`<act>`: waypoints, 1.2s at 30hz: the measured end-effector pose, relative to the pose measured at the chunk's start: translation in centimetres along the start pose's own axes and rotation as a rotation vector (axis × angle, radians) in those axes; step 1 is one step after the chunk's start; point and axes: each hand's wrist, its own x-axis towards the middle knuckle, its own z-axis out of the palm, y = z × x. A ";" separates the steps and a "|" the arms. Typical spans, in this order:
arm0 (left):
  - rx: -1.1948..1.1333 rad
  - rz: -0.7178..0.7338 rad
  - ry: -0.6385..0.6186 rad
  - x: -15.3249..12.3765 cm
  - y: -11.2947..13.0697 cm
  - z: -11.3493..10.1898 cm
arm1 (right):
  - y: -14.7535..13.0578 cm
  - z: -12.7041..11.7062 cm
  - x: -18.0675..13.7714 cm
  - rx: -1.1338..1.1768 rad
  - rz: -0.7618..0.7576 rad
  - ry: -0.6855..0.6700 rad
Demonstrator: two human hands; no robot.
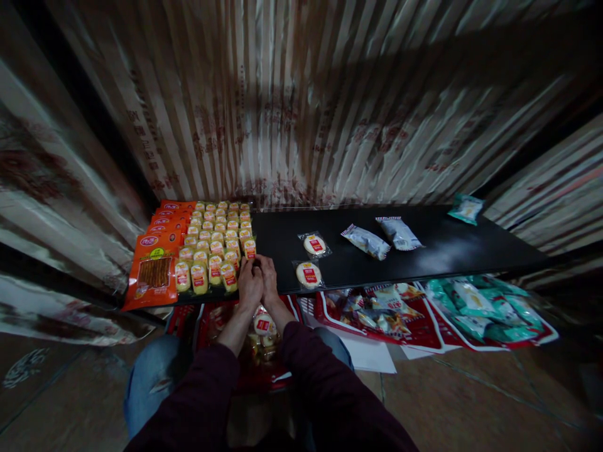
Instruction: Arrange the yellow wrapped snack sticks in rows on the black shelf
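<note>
My left hand point(249, 284) and my right hand point(268, 278) are pressed together at the front edge of a black shelf point(424, 251), fingers curled round something small that I cannot make out. Right in front of them stand rows of small yellow snack packs with red labels point(217, 242). Orange flat packets point(155, 267) lie overlapping at the left of those rows. Two round cakes in clear wrappers point(308, 274) lie on the shelf just right of my hands.
Two silver-blue packets point(366, 241) and a green packet point(465, 208) lie further right on the shelf. Below the shelf, red bags hold round cakes point(264, 325), mixed snacks point(381, 311) and green packets point(485, 307). A striped curtain hangs behind.
</note>
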 end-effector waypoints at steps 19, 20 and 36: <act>0.040 0.143 0.024 -0.9 -0.7 -0.7 | -0.3 -0.1 0.4 -0.057 -0.004 -0.042; 0.039 0.143 0.025 -0.9 -0.7 -0.7 | -0.3 -0.1 0.4 -0.064 -0.003 -0.037; 0.032 0.117 0.031 -0.9 -1.0 -0.5 | -0.5 -0.2 0.8 -0.107 -0.041 -0.079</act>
